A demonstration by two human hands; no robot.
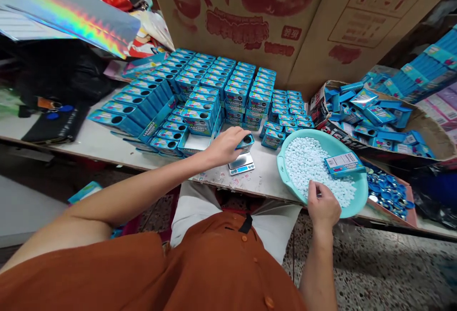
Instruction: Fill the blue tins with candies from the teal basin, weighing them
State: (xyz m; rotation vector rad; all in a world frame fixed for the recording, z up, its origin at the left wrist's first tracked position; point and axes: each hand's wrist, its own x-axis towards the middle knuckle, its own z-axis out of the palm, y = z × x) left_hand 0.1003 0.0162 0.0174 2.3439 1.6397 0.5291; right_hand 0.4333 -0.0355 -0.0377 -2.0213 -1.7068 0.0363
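The left hand (224, 147) grips a small blue metal tin (245, 141) from above, its fingers pressed together over the top, just above a digital pocket scale (242, 164); whether tin and scale touch is hard to make out. At 3 o'clock from the scale, the right hand (323, 205) sits bunched at the edge of a teal plastic basin (358, 192) heaped with small white candies (307, 168). Its fingertips are hidden, so I cannot tell whether it pinches any. A printed blue carton (344, 164) lies on the candies. Rows of glossy blue tins (214, 92) stand at 12 o'clock before a corrugated cardboard carton (243, 11), and a holographic sheet (71, 16) is cut off at 10 o'clock.
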